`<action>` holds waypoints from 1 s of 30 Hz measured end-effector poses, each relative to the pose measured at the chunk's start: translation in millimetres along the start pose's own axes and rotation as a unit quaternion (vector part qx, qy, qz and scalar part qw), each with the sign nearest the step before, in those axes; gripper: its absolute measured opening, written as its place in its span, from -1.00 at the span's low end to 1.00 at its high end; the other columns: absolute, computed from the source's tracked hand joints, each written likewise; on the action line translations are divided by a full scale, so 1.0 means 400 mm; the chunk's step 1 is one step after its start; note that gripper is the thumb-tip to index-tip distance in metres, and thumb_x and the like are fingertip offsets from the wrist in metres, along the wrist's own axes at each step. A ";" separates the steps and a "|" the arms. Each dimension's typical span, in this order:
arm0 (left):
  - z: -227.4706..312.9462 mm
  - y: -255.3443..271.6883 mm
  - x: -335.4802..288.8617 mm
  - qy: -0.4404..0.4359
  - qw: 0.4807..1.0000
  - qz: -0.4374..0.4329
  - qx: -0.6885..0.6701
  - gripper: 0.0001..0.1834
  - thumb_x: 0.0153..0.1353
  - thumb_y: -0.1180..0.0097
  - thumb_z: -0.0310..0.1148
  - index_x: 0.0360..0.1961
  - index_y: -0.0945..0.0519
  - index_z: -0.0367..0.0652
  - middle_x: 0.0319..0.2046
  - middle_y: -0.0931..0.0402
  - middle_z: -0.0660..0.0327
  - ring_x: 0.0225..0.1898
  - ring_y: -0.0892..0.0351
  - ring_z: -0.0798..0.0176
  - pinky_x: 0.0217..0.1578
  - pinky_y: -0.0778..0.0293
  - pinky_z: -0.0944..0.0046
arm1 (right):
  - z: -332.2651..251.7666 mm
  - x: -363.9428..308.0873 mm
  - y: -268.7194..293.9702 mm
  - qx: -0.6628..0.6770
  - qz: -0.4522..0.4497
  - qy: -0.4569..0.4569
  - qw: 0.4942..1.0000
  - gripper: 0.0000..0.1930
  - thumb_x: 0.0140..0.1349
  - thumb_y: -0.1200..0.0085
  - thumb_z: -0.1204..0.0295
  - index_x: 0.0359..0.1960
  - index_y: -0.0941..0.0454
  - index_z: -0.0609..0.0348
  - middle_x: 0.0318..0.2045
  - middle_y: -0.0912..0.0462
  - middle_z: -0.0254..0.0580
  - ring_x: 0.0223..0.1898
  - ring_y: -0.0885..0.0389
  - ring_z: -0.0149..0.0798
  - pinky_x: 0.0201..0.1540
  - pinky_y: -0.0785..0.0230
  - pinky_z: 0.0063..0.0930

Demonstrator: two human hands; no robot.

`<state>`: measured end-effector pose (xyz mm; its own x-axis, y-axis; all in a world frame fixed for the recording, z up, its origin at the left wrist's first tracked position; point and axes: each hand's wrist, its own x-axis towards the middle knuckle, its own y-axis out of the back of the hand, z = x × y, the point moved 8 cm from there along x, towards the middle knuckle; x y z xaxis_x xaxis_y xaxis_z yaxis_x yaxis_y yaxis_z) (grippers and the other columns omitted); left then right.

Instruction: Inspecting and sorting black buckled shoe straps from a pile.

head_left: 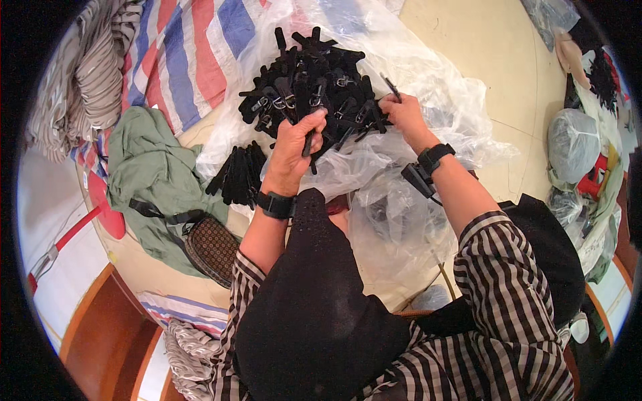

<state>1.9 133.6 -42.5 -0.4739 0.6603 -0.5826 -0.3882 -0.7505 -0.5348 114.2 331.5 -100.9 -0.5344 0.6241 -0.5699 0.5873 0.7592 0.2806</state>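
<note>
A heap of short black straps with metal buckles [314,73] lies on clear plastic sheeting in front of me. My left hand [297,144] is closed in a fist at the heap's near edge, around a black strap [308,144] whose end hangs below the fingers. At the heap's right side, my right hand [406,119] pinches a slim dark strip [390,87] that points up and left; its exact kind is not clear. Left of my left wrist, a neat row of black straps [239,175] lies grouped together on the floor.
Crumpled clear plastic [401,214] spreads under and near the heap. A green cloth [150,160] and a brown patterned pouch [212,250] lie at left, near a striped woven sheet [180,53] and grey bundles [100,87]. Wrapped packages [574,144] stand at right.
</note>
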 end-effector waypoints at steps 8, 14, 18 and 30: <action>0.006 -0.014 0.008 -0.071 0.995 -0.023 0.073 -0.82 0.18 -0.03 -0.37 -0.28 -0.51 -0.27 -0.48 -0.55 0.22 -0.41 -0.55 0.31 -0.48 -0.43 0.43 | 0.003 -0.027 -0.046 -0.227 -0.018 0.104 0.968 -0.72 -0.11 -0.18 0.32 -0.47 -0.52 0.31 -0.52 -0.57 0.08 -0.44 -0.55 0.03 -0.36 -0.35 -0.28; -0.038 -0.026 0.008 0.024 0.997 -0.066 -0.007 -0.77 0.18 -0.02 -0.37 -0.22 -0.48 -0.33 -0.58 -0.49 0.23 -0.57 -0.46 0.38 -0.58 -0.36 0.46 | -0.001 -0.003 -0.014 -0.163 0.031 0.101 0.981 -0.77 -0.05 -0.10 0.36 -0.43 -0.50 0.30 -0.58 -0.56 -0.01 -0.53 -0.53 -0.09 -0.44 -0.31 -0.33; -0.045 -0.003 0.004 0.041 0.993 -0.097 -0.057 -0.73 0.21 0.04 -0.35 -0.19 -0.48 -0.36 -0.57 -0.48 0.23 -0.60 -0.42 0.42 -0.61 -0.33 0.47 | -0.043 -0.061 -0.040 0.043 -0.027 0.047 0.998 -0.81 0.08 0.04 0.45 -0.27 -0.45 0.24 -0.63 -0.52 -0.32 -0.59 -0.38 -0.50 -0.55 -0.17 -0.58; -0.012 -0.079 -0.021 0.029 0.993 -0.109 -0.020 -0.73 0.21 0.06 -0.35 -0.17 -0.49 -0.33 -0.47 -0.56 0.11 -0.56 -0.51 0.33 -0.58 -0.42 0.41 | -0.166 -0.222 -0.134 0.309 -0.184 -0.048 0.932 -0.88 0.18 0.02 0.39 -0.28 -0.42 0.11 -0.67 -0.34 -0.50 -0.76 -0.11 -0.62 -0.73 0.11 -0.72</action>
<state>21.8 152.0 -23.6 -0.3354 0.8080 -0.4844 -0.4448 -0.5891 -0.6747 89.8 247.7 -14.0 -0.7291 0.3013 -0.6145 0.6290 0.6488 -0.4282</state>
